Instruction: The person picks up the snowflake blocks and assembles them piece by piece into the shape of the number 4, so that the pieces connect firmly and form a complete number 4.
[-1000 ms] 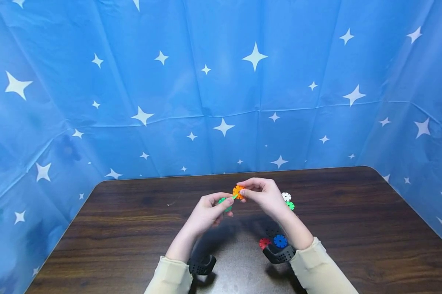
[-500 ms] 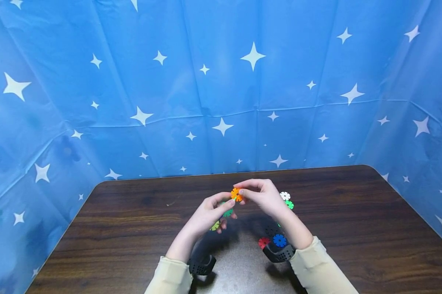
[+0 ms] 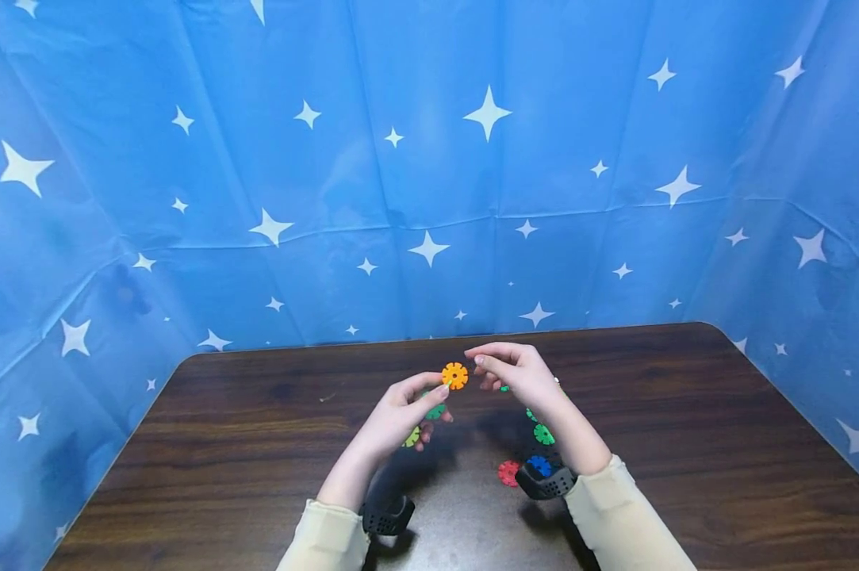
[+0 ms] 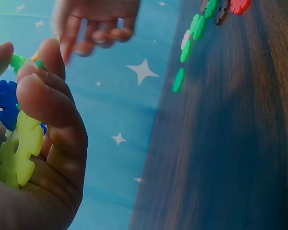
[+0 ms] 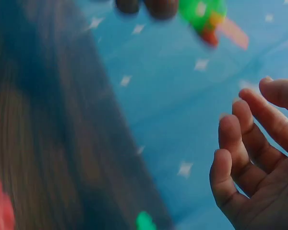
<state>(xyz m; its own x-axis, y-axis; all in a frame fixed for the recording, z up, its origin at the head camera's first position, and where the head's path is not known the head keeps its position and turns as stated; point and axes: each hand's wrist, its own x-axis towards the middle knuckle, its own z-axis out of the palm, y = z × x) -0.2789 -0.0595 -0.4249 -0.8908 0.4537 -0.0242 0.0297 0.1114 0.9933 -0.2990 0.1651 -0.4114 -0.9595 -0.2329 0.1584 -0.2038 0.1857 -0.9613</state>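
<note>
Head view: two bare hands meet above a dark wooden surface [image 3: 258, 444]. Half a second ago the right hand [image 3: 520, 377] pinched an orange disc [image 3: 454, 376]; now it has let go and holds nothing, its fingertips just beside the disc. The left hand [image 3: 396, 408] alone grips the joined discs [image 3: 439, 411]: the orange disc stands at its fingertips, a green disc [image 3: 432, 413] under its thumb, a yellow disc [image 3: 412, 437] lower, near its curled fingers. This suggests the orange disc is attached to the group and the right hand is free. Near the right wrist, a red disc [image 3: 508, 473], a loose blue disc [image 3: 540, 465] and a loose green disc [image 3: 544, 434] lie on the surface.

Left wrist view: the left hand's fingers curl round the yellow disc by the palm; a held blue disc [image 4: 6, 103] sits nearer the fingertips. Beyond them is the right hand, blurred and well apart.

Right wrist view: the right hand's fingers are loosely bent around nothing. The joined discs, past its fingertips, are too blurred to show how they interlock.
</note>
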